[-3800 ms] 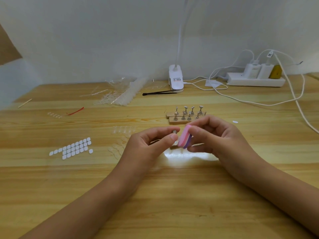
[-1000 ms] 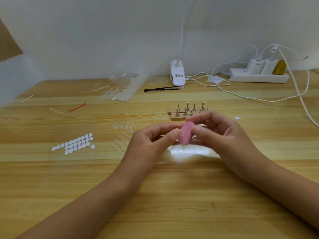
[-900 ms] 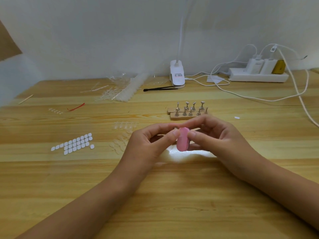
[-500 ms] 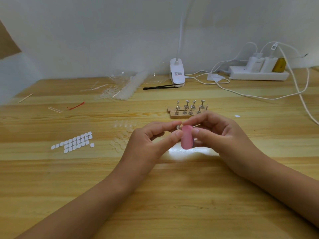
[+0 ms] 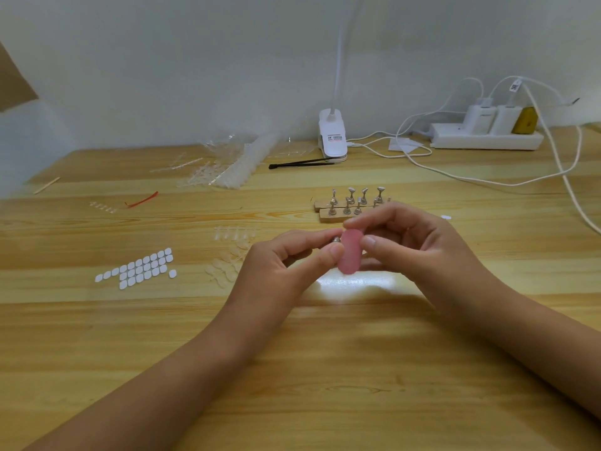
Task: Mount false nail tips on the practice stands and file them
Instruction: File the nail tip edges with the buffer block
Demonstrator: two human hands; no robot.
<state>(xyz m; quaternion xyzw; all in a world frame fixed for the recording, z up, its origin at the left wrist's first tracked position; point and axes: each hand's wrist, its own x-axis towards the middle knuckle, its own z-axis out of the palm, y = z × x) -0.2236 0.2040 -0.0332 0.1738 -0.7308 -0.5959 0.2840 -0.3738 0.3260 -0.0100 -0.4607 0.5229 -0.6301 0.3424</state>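
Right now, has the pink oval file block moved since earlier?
Yes, it only turned: the pink oval file block stays directly below the wooden rack of metal stands in view, now upright, purple edge hidden.

Glossy wooden table (image 5: 292,369), metal stands (image 5: 356,198)

Single head-worn view (wide-angle) looks forward and down at the near table (image 5: 292,395), facing the wall (image 5: 195,66).
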